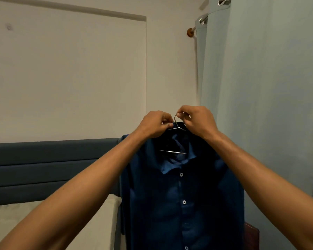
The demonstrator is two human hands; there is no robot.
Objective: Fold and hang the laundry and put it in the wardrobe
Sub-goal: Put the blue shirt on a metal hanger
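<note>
Fingers of the left hand (pixel 154 124) pinch the collar; fingers of the right hand (pixel 197 120) pinch the wire hanger (pixel 176 123) hook. Below them hangs the blue shirt (pixel 181 195). Step: hanging. Next, probably: carrying it level to a wardrobe, unseen.

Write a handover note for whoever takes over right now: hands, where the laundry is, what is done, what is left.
Left hand: pinches the shirt's collar beside the hanger's neck.
Right hand: pinches the hook of the metal hanger.
The blue shirt hangs on the hanger, held up in the air in front of the wall, its front buttoned, with the bed to the left and the curtain to the right.
Done: shirt is on the hanger.
Left: carry it to the wardrobe, which is not in view, and hang it. Other laundry cannot be seen from here.
</note>
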